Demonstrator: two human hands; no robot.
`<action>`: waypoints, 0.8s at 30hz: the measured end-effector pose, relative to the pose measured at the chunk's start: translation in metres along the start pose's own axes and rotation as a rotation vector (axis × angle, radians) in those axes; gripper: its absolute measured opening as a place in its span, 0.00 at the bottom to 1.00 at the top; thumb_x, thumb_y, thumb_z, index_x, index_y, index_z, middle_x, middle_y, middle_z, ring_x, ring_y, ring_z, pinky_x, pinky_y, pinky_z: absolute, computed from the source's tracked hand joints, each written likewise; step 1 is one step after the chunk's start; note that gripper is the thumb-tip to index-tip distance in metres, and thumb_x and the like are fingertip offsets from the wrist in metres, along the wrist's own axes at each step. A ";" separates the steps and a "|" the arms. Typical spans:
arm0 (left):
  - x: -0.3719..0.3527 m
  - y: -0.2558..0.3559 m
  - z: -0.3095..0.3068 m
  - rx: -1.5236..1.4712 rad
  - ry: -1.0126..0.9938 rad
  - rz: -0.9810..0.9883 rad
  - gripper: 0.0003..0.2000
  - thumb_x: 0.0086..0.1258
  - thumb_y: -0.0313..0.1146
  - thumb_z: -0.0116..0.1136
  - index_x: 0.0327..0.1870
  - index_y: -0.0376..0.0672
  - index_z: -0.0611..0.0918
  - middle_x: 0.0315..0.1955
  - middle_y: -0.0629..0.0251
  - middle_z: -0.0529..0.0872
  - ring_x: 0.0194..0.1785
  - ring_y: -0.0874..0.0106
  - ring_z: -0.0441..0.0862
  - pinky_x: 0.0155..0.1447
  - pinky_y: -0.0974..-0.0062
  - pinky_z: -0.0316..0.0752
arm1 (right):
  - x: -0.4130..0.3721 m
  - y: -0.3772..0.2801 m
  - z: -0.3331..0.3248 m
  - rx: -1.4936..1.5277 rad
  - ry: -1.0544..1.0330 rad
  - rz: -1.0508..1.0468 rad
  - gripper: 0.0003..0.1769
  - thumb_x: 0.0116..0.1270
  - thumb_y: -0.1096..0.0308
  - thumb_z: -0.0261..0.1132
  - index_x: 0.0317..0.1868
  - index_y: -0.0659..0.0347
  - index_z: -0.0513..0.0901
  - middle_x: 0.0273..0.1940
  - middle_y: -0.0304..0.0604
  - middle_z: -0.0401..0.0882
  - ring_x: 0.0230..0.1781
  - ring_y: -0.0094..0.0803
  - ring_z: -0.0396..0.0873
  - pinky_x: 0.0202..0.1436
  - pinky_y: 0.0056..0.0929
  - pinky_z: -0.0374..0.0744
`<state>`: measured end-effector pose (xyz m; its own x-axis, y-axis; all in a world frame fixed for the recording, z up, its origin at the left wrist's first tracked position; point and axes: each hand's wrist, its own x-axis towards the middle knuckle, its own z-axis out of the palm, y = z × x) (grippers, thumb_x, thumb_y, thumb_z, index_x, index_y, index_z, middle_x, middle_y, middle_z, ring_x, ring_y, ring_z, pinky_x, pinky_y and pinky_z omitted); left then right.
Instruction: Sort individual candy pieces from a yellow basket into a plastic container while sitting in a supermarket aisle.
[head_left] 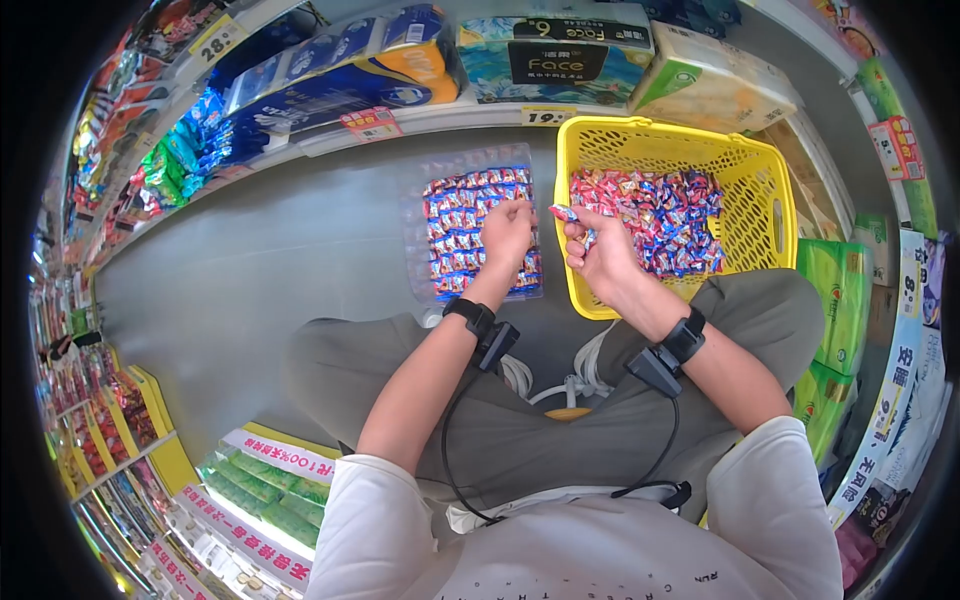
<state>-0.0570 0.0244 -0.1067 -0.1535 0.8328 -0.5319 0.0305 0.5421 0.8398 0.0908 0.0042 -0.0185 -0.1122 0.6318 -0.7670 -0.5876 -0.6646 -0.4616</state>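
My left hand (508, 236) rests over the upper right part of a clear plastic tray (415, 215), its fingers closed at the candies; what they pinch, if anything, is hidden. Rows of wrapped candies (455, 240) in blue, red and white fill much of the tray. My right hand (605, 262) is at the left rim of a yellow basket (770, 200), palm turned up. Between its thumb and fingers it grips a red and white wrapped candy (564, 213), and another wrapper shows in the palm. Inside the basket lies a loose heap of pink, red and blue candies (680, 225).
Tissue packs (555, 55) stand on the shelf (430, 122) beyond the tray and basket. Green packs (835, 310) are stacked on the right. Snack racks (105, 400) line the left side. My crossed legs (370, 370) are on the grey floor (250, 260).
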 end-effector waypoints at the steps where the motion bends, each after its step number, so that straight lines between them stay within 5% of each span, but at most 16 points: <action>1: -0.008 0.020 -0.001 -0.016 -0.043 0.027 0.12 0.76 0.34 0.54 0.53 0.39 0.80 0.36 0.64 0.85 0.30 0.77 0.82 0.33 0.80 0.74 | 0.000 0.002 -0.001 0.003 -0.027 -0.037 0.10 0.70 0.69 0.56 0.48 0.61 0.77 0.31 0.36 0.73 0.23 0.21 0.64 0.27 0.23 0.64; 3: -0.023 0.047 -0.004 -0.141 -0.106 0.005 0.11 0.76 0.34 0.53 0.52 0.38 0.80 0.35 0.64 0.85 0.31 0.77 0.82 0.34 0.79 0.75 | -0.007 0.002 0.006 0.006 -0.048 -0.093 0.10 0.69 0.76 0.56 0.49 0.67 0.77 0.31 0.36 0.73 0.24 0.20 0.65 0.27 0.23 0.65; 8: -0.054 0.075 -0.019 -0.398 -0.311 -0.144 0.11 0.78 0.39 0.54 0.49 0.40 0.81 0.35 0.66 0.84 0.37 0.75 0.83 0.41 0.77 0.78 | -0.008 0.008 0.004 -0.103 -0.075 -0.230 0.10 0.70 0.77 0.56 0.50 0.68 0.76 0.32 0.35 0.74 0.24 0.18 0.64 0.27 0.23 0.65; 16: -0.071 0.084 -0.018 -0.531 -0.409 -0.082 0.12 0.75 0.40 0.59 0.48 0.39 0.81 0.37 0.68 0.84 0.39 0.77 0.82 0.46 0.79 0.77 | -0.014 0.012 0.006 -0.044 -0.053 -0.200 0.09 0.70 0.75 0.59 0.48 0.68 0.78 0.34 0.35 0.76 0.26 0.16 0.65 0.28 0.21 0.65; 21: -0.070 0.073 -0.022 -0.549 -0.338 -0.190 0.11 0.71 0.35 0.65 0.47 0.37 0.81 0.36 0.67 0.84 0.40 0.76 0.83 0.49 0.76 0.80 | -0.015 0.010 0.011 -0.545 0.023 -0.521 0.08 0.70 0.76 0.60 0.46 0.65 0.83 0.39 0.39 0.82 0.38 0.20 0.76 0.42 0.22 0.74; 24: -0.071 0.068 -0.025 -0.513 -0.308 -0.239 0.11 0.71 0.34 0.65 0.47 0.37 0.81 0.37 0.65 0.85 0.41 0.75 0.83 0.50 0.76 0.81 | -0.020 0.010 0.013 -0.537 0.072 -0.464 0.08 0.70 0.77 0.60 0.46 0.68 0.83 0.40 0.41 0.83 0.41 0.24 0.78 0.48 0.24 0.75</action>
<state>-0.0684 -0.0002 -0.0090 0.1956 0.7313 -0.6534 -0.4573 0.6574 0.5989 0.0771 -0.0094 -0.0023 0.1178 0.8817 -0.4568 -0.0835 -0.4496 -0.8893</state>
